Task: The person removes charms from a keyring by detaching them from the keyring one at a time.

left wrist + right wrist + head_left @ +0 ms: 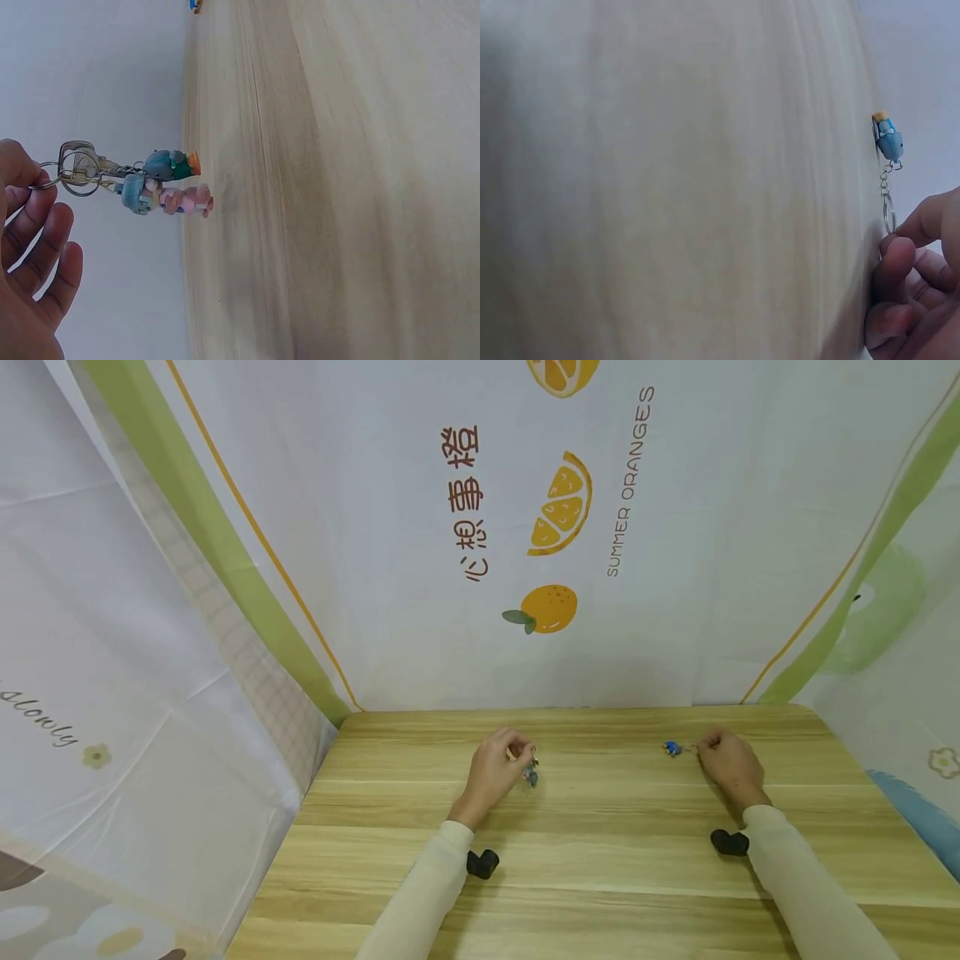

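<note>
Steadiness helps: left hand (497, 766) pinches a teal-figurine metal keychain (135, 193) below its fingertips, right hand (735, 767) apparently a blue-figurine metal keychain (889, 144).

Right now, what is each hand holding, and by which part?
Left hand: two-figurine keychain, by a metal ring. Right hand: blue figurine keychain, by its ring.

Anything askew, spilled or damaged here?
Backdrop lettering runs sideways in the head view, so the cloth looks turned. Otherwise no visible spill or damage; left hand holds a two-figure keychain, right hand a blue-figure keychain.
</note>
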### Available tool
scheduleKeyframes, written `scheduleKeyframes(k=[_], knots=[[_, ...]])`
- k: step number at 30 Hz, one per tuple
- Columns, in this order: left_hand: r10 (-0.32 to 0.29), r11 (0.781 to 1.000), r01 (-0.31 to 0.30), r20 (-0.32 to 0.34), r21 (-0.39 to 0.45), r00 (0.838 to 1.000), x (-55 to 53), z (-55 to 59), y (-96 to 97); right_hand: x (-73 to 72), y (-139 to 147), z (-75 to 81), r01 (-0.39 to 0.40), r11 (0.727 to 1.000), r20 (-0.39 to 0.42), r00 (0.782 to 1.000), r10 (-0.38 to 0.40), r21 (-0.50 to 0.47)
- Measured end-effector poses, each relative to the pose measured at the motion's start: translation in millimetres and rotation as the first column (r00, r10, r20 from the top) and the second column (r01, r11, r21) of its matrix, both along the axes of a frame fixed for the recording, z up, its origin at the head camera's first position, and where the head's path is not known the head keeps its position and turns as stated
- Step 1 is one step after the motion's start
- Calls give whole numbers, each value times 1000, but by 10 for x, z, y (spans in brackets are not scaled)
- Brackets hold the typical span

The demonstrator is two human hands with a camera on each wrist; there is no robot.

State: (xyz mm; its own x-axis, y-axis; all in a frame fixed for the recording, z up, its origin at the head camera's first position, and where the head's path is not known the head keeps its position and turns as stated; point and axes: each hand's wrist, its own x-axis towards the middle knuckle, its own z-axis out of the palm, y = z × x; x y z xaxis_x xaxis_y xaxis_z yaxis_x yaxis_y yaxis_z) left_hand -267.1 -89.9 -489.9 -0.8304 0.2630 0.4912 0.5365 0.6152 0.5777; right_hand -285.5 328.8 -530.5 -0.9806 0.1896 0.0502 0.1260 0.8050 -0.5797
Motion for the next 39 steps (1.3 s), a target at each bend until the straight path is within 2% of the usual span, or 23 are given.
scheduleKeyframes(k=[8, 14, 18, 23, 29, 34, 39], knots=[[-16, 1000, 16, -27, 9, 1000, 11, 6, -6, 8, -19, 26, 2, 1000, 18, 1000, -2, -4], [-32, 999, 32, 18, 4, 999, 7, -2, 0, 14, -36, 29, -10, 1000, 9, 1000, 10, -22], [-34, 999, 34, 41, -3, 999, 3, 2, 8, 1, -73, 34, -23, 999, -14, 1000, 23, -34], [-35, 999, 35, 35, 6, 999, -3, 4, 22, -35, -178, 79, -45, 998, -72, 996, 42, -37], [-30, 1000, 30, 54, -2, 998, -7, 11, 45, -64, -386, 186, -141, 988, -124, 983, 133, -59], [-27, 1000, 27, 63, -3, 998, -5, 20, 61, -70, -640, 229, -235, 969, -159, 962, 222, -73], [-34, 999, 34, 61, 1, 998, -10, 21, 81, -62, -943, 217, -309, 950, -197, 935, 295, -42]])
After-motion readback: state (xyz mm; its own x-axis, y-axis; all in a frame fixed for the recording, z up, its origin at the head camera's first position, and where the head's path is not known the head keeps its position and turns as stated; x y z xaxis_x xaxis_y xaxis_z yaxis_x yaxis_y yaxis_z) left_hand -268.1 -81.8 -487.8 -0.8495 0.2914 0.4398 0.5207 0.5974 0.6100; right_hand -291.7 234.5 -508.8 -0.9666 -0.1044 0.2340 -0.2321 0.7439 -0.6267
